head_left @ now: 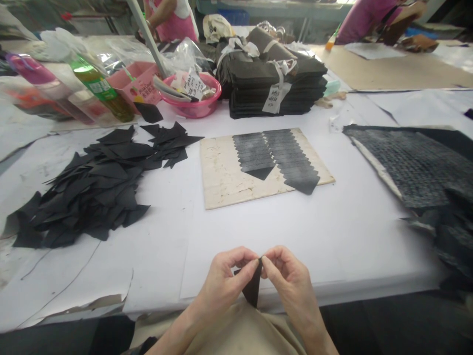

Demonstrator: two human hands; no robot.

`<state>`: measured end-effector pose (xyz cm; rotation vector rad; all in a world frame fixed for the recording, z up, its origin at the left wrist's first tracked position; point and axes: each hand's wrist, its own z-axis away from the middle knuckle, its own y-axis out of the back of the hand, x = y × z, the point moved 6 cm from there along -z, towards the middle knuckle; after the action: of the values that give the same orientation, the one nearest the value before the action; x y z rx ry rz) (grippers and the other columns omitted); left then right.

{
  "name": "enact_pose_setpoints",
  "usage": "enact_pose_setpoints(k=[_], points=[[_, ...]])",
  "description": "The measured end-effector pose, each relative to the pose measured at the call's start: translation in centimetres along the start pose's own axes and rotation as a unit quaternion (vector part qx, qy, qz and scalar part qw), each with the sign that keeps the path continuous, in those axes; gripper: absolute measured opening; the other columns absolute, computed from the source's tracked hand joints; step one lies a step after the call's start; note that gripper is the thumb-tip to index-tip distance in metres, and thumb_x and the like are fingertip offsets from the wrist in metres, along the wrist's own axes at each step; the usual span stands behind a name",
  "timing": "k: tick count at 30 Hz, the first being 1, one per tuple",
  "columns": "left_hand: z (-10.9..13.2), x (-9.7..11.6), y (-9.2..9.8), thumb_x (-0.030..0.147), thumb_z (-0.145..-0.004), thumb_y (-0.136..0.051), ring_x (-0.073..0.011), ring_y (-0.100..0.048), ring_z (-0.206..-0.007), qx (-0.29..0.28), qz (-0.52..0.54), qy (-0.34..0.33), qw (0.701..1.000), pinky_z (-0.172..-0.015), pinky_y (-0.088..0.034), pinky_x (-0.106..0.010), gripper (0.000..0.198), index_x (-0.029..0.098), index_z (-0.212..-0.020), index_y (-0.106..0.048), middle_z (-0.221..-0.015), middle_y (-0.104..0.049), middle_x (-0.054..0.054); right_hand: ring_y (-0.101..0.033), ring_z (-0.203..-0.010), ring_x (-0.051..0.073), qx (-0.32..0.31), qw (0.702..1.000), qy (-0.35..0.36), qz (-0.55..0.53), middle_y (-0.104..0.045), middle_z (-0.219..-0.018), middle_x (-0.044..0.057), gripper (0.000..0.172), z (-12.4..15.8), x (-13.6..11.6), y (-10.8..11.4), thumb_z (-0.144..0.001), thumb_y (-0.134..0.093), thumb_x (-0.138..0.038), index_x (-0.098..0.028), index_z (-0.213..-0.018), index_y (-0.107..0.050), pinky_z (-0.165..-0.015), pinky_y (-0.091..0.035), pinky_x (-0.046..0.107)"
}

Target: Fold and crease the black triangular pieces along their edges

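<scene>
Close to the table's front edge, my left hand (232, 276) and my right hand (288, 273) meet, both pinching the top of one small black fabric piece (253, 286). The piece hangs down from the fingertips in a narrow point; part of it is hidden behind my left fingers. Beyond my hands lies a cream board (221, 185) carrying two overlapping rows of black pointed pieces (295, 160). To the left spreads a loose heap of similar black pieces (99, 182).
At the right rests a dark textured panel (417, 158) with crumpled black material. Along the back stand a tied stack of black material (273, 88), a pink basin (195, 108), a green bottle (99, 88) and a pink box (142, 81). Two other people are at the far tables.
</scene>
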<state>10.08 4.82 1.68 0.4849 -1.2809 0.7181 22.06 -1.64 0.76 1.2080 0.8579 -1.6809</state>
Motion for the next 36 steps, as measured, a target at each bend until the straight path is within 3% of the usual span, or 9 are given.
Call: enact_pose_setpoints(k=[8,22,28,32,36], points=[[-0.2,-1.1,0.1,0.037,-0.096,-0.053,-0.0155,-0.059,-0.076,-0.014,0.004,0.021,1.000,-0.069,-0.044,-0.023,0.029,0.013,-0.088,-0.068,-0.081,-0.067,-0.006,-0.059,-0.068,0.012,-0.006,0.999,-0.012,-0.032,-0.063,-0.072,-0.001,0.021,0.2,-0.1,0.3,-0.089,-0.065,-0.040,-0.019,-0.091,-0.064,-0.069,-0.049,0.022],[-0.2,-1.1,-0.3,0.037,-0.096,-0.053,-0.0153,-0.058,-0.078,-0.042,0.032,0.022,0.998,-0.073,-0.045,-0.023,0.029,0.013,-0.091,-0.068,-0.084,-0.067,-0.006,-0.058,-0.067,0.011,-0.050,0.999,0.009,0.001,-0.060,-0.073,-0.001,0.021,-0.1,-0.5,0.4,-0.090,-0.063,-0.038,-0.017,-0.085,-0.059,-0.066,-0.050,0.022],[-0.1,-1.4,-0.4,0.036,-0.094,-0.058,-0.0167,-0.060,-0.080,-0.036,0.064,0.034,0.997,-0.075,-0.046,-0.025,0.025,0.012,-0.092,-0.067,-0.087,-0.069,-0.007,-0.057,-0.064,0.011,-0.021,1.000,0.011,-0.019,-0.058,-0.069,-0.002,0.024,-0.4,-0.2,0.3,-0.088,-0.065,-0.040,-0.018,-0.082,-0.057,-0.062,-0.049,0.021],[-0.2,-1.0,0.2,0.028,-0.091,-0.061,-0.0149,-0.058,-0.077,0.022,0.008,0.007,1.000,-0.073,-0.045,-0.023,0.016,0.013,-0.088,-0.067,-0.083,-0.067,-0.005,-0.059,-0.069,0.013,0.022,0.999,0.018,-0.042,-0.060,-0.074,-0.001,0.023,-0.4,0.3,0.4,-0.087,-0.065,-0.040,-0.019,-0.094,-0.057,-0.067,-0.051,0.024],[-0.1,-0.4,1.1,0.024,-0.088,-0.064,-0.0123,-0.052,-0.070,0.104,-0.057,-0.042,0.992,-0.067,-0.042,-0.021,0.010,0.015,-0.083,-0.066,-0.074,-0.059,-0.001,-0.061,-0.077,0.014,0.040,0.995,0.074,0.045,-0.062,-0.080,0.000,0.017,0.0,-0.3,0.1,-0.088,-0.065,-0.036,-0.020,-0.087,-0.060,-0.073,-0.050,0.023]])
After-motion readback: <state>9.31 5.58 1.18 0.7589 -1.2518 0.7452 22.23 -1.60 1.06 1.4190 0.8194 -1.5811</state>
